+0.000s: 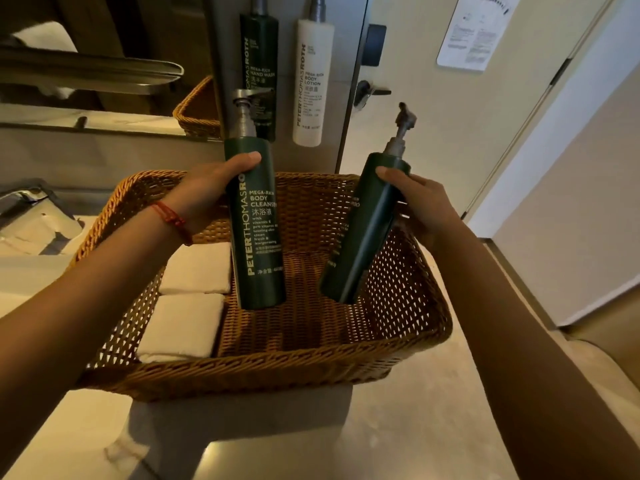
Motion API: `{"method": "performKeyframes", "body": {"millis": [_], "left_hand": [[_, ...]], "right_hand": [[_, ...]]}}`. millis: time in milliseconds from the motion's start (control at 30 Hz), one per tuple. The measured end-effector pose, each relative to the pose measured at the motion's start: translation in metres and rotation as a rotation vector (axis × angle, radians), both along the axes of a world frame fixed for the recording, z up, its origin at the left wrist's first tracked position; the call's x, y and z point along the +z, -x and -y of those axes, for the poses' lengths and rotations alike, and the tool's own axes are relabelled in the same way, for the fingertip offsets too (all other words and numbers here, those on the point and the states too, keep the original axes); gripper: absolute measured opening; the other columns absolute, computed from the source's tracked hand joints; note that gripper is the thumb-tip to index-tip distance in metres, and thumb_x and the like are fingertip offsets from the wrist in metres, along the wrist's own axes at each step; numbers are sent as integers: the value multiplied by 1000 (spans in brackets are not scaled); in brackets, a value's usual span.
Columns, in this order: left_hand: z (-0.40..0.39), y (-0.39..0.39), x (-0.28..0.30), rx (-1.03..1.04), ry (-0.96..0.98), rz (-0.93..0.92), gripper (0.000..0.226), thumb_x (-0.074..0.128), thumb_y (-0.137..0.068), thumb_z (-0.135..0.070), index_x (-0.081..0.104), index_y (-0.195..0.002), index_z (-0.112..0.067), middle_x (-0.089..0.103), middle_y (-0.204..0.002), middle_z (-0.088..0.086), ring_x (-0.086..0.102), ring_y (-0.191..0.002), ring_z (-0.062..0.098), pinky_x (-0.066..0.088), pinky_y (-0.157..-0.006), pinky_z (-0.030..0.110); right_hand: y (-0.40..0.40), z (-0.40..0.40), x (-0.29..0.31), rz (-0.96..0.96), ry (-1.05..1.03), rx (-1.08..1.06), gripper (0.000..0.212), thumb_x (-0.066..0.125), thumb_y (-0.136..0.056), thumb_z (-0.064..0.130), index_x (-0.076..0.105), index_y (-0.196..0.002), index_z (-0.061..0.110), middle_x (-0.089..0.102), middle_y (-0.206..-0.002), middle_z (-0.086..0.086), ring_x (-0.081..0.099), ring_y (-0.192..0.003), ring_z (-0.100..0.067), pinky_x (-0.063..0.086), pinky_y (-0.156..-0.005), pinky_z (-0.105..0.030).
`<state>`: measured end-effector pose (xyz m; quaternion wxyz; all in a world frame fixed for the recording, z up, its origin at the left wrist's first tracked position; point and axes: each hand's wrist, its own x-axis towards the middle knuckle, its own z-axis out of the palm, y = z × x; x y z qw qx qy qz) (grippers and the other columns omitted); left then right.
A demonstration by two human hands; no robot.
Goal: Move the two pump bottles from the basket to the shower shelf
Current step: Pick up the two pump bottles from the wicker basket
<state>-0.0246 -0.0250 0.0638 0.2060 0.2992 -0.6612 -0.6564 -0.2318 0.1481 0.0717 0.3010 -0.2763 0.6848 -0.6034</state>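
Observation:
A brown wicker basket (pixel 311 355) stands on the pale counter in front of me. My left hand (pixel 204 195) grips a dark green body cleanser pump bottle (pixel 258 244), held upright with its base just above the basket floor. My right hand (pixel 420 206) grips a second dark green pump bottle (pixel 363 233), tilted with its pump leaning right and its base low inside the basket. No shower shelf is in sight.
Two folded white towels (pixel 188 323) lie in the basket's left side. A green hand wash bottle (pixel 259 64) and a white body lotion bottle (pixel 311 84) hang on the wall behind. A door with a handle (pixel 367 93) is at right; a mirror is at left.

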Motion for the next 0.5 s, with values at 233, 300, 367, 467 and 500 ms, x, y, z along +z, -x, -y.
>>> {"method": "performKeyframes", "body": {"millis": [233,300,367,467,500], "left_hand": [[-53,-2,35,53,41,-61,93,76,-26,-64,52,-107,-24,61,-106,5,60,-99,23,49,-82,36],[-76,2,40,86,49,-83,85,75,-35,-59,53,-108,-20,62,-98,4,60,-92,22,48,-77,34],[-97,5,41,118,51,-90,97,75,-34,-61,52,-116,-15,62,-98,5,61,-89,21,49,-74,34],[-135,8,39,179,41,-83,93,73,-38,-63,52,-114,-15,62,-98,6,62,-87,21,49,-75,34],[-148,8,37,212,31,-99,77,70,-46,-59,54,-108,-17,63,-94,4,62,-84,19,49,-73,32]], "right_hand": [[9,-24,28,37,136,32,25,62,-78,39,49,-90,20,57,-100,-3,59,-95,-19,52,-75,-29],[13,-36,29,46,146,70,23,61,-78,42,49,-86,23,58,-102,-4,59,-96,-20,53,-80,-32],[20,-48,28,54,132,100,30,61,-77,45,50,-93,21,58,-105,-5,60,-99,-22,53,-86,-37],[30,-69,24,76,129,173,32,61,-74,48,52,-90,23,60,-105,-6,60,-100,-24,52,-87,-40],[33,-76,21,76,129,201,31,60,-74,49,52,-89,23,60,-103,-6,61,-99,-24,52,-86,-39]]}}
